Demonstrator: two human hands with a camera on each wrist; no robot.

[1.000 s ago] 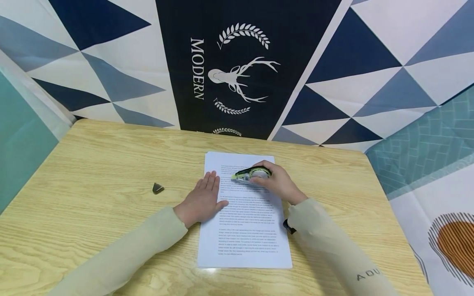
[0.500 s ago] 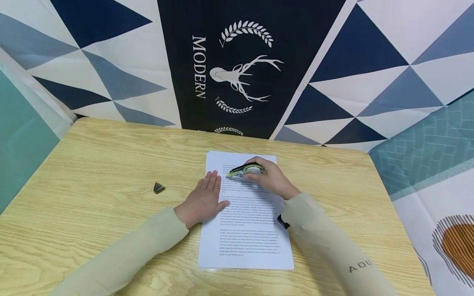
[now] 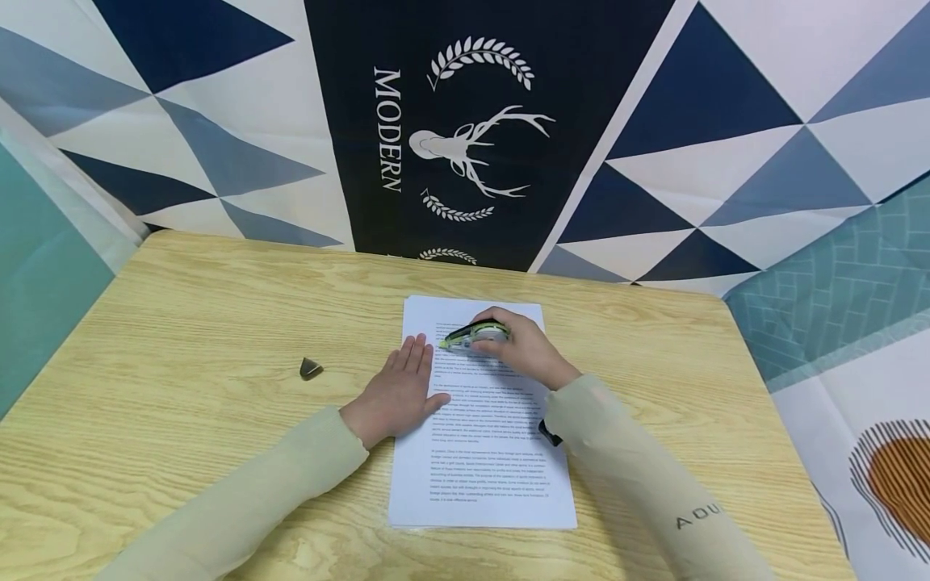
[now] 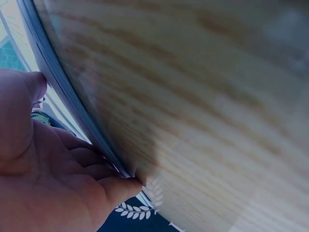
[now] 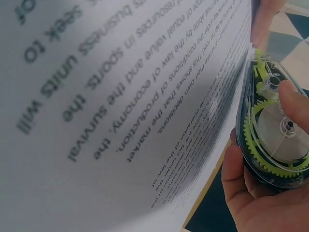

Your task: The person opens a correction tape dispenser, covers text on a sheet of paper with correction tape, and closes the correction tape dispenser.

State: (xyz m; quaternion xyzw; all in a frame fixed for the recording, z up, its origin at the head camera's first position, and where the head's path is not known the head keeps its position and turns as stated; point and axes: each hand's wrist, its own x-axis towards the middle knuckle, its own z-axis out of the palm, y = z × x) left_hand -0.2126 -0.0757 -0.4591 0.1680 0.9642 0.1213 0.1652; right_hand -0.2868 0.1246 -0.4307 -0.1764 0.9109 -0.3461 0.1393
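Correction tape dispenser [image 3: 475, 332] held at a printed paper stack [image 3: 414, 484]

Clock positions take the stack's centre as hub, with 12 o'clock toward the far edge of the table [image 3: 218, 323].

The right hand [image 3: 529, 353], at 1 o'clock, grasps the dispenser, thumb on the clear face and fingers behind the casing. The dispenser sits at 12 o'clock over the upper text, nose directed between 8 and 9 o'clock; this grip presumably leaves the nose free to meet the sheet.

The left hand [image 3: 395, 395], at 9 o'clock, lies across the stack's edge, fingers extended and grasping nothing, probably to keep the sheets from sliding.

A small dark wedge-shaped piece [image 3: 310, 369] rests well apart, between 9 and 10 o'clock; it may be the nose cap, but this is unconfirmed.

Visibility limits: nose-to-sheet contact cannot be confirmed. The dispenser and right hand cover some text. The right-wrist view crops the casing at 3 o'clock; the left-wrist view is dark and blurred.
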